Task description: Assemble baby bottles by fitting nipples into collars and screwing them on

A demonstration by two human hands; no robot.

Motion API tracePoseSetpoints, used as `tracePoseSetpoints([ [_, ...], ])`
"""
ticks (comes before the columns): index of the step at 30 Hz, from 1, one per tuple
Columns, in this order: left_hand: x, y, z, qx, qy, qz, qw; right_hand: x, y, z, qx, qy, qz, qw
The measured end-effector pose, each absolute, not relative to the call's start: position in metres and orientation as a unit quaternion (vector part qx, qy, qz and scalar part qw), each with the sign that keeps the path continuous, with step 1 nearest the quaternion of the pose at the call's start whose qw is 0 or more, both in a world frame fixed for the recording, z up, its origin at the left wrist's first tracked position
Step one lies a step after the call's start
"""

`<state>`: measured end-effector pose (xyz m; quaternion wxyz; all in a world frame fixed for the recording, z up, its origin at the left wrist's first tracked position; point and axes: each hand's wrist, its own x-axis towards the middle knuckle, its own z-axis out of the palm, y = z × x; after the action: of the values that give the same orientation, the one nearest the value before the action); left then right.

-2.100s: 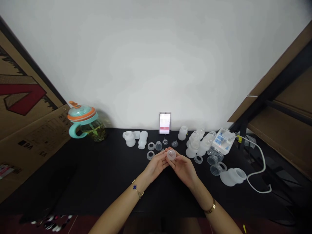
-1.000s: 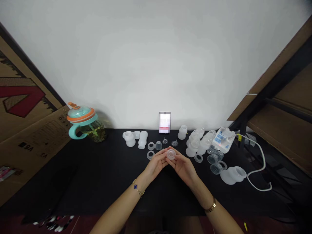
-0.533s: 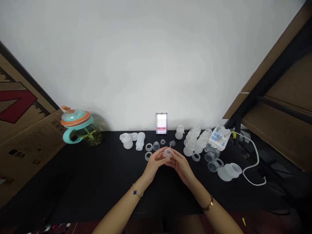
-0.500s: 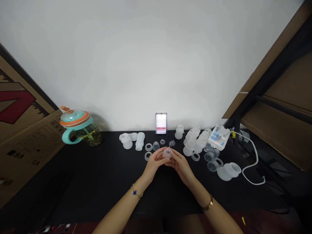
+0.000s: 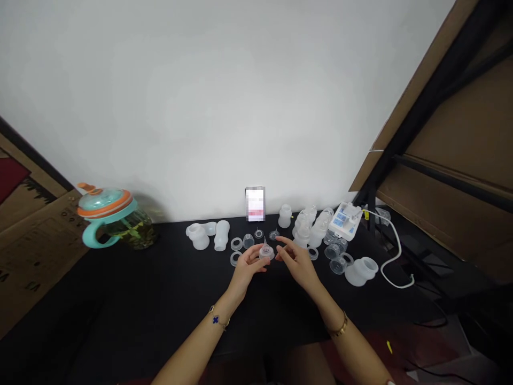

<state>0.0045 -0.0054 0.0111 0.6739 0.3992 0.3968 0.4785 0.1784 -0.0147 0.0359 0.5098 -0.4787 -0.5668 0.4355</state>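
Observation:
Between the thumb and fingers of my left hand (image 5: pixel 247 269) is a translucent bottle collar (image 5: pixel 266 255) with a clear nipple (image 5: pixel 265 247) pointing up through it. My right hand (image 5: pixel 296 262) is just to the right, holding nothing, its fingers apart and bent. Its index fingertip is close to another clear nipple (image 5: pixel 274 235); whether they touch I cannot tell. A further nipple (image 5: pixel 259 234) lies left of that one. Two loose collars (image 5: pixel 236 244) and a clear dome cap (image 5: pixel 248 241) lie on the black table beyond my left hand.
White bottle bodies (image 5: pixel 199 237) lie at left. Several assembled bottles (image 5: pixel 302 235), clear caps (image 5: pixel 337 265) and a tilted bottle body (image 5: pixel 360 271) are at right. A white power strip (image 5: pixel 345 220) trails a cable. A phone (image 5: pixel 255 204) leans on the wall; a teal jug (image 5: pixel 116 219) stands far left.
My right hand has come away from the collar and moved right, its fingers opening. The collar stays in my left hand, with the nipple now showing upright. The camera view has shifted slightly.

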Motion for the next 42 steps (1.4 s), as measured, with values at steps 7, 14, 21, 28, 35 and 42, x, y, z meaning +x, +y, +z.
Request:
tracePoseSetpoints([
  [7, 0.005, -0.005, 0.009, 0.396, 0.405, 0.476, 0.673, 0.221, -0.046, 0.081, -0.574, -0.586, 0.172, 0.546],
  [14, 0.005, -0.007, 0.011, 0.393, 0.408, 0.476, 0.673, 0.274, -0.078, 0.049, -0.631, -0.383, -0.168, 0.653],
  [21, 0.005, -0.007, 0.007, 0.399, 0.413, 0.468, 0.672, 0.313, -0.096, 0.002, -0.716, -0.350, -0.134, 0.589],
  [28, 0.006, -0.006, 0.006, 0.398, 0.417, 0.471, 0.668, 0.330, -0.101, -0.028, -0.748, -0.332, 0.000, 0.574],
  [35, 0.007, -0.003, 0.004, 0.387, 0.415, 0.475, 0.672, 0.337, -0.100, -0.037, -0.780, -0.333, -0.006, 0.530],
  [42, 0.008, -0.005, 0.009, 0.375, 0.411, 0.481, 0.678, 0.328, -0.102, -0.025, -0.736, -0.362, -0.135, 0.557],
])
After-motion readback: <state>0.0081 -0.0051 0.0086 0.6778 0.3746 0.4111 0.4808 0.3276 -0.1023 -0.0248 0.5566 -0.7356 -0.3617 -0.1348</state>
